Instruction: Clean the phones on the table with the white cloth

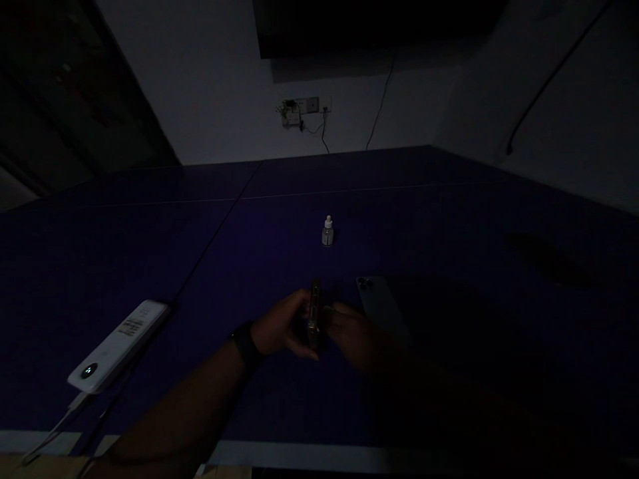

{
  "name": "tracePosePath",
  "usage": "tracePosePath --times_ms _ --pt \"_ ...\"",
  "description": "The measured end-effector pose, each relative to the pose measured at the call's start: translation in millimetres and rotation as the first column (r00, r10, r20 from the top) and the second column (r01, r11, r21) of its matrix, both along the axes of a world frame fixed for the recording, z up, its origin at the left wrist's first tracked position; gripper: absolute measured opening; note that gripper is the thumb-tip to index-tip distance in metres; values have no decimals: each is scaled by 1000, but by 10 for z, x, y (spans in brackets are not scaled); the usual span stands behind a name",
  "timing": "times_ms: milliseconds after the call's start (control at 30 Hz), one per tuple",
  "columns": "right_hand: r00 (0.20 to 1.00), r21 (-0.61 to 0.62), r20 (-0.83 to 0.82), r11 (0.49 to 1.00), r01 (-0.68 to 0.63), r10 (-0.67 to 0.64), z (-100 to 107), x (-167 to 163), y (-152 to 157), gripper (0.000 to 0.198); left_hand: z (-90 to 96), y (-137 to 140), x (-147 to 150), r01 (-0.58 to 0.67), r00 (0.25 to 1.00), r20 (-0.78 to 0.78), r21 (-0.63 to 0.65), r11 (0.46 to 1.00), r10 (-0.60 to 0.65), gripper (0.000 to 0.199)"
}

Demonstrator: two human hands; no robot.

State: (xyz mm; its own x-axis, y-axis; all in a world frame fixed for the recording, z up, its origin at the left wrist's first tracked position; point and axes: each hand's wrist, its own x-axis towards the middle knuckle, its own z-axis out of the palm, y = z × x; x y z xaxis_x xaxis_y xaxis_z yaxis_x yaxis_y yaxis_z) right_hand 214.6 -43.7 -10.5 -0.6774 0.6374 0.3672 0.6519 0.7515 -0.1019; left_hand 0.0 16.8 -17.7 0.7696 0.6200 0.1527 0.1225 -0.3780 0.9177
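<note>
A thin slab, by its shape a phone (314, 313), stands edge-on near the middle of the table, its bottom edge turned to me. My left hand (285, 324), with a dark watch on the wrist, is closed around the phone from the left, thumb at the near end. My right hand (349, 332) is close against the phone's right face, its fingers drawn together; a small pale spot shows at the fingertips, too dark to name. Beside the right hand a second phone (387, 309) lies face down, its cameras at the far end.
A small dropper-topped bottle (327, 234) stands beyond my hands on the dark blue table (269, 226). At left lies a white power strip or power bank (120, 346) with a cable. Wall sockets (302, 110) and a dark screen (374, 26) are at the back.
</note>
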Motion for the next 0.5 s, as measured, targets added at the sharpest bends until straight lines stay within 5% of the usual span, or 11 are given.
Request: tracePosePath --times_ms 67,333,433,500 --pt "999 -89 -41 996 -22 19 -7 -6 23 26 -28 8 7 -20 1000 13 13 1000 20 92" --pt "983 -336 -168 933 -128 74 -2 -72 -89 23 -6 2 11 -36 999 17 20 999 36 90" --pt "956 -514 -286 853 -98 -63 113 -67 -162 23 13 -17 10 -50 999 14 20 999 50 91" --pt "918 -666 -324 744 -51 -227 186 -61 -175 20 13 -28 8 -57 998 16 15 998 57 93"
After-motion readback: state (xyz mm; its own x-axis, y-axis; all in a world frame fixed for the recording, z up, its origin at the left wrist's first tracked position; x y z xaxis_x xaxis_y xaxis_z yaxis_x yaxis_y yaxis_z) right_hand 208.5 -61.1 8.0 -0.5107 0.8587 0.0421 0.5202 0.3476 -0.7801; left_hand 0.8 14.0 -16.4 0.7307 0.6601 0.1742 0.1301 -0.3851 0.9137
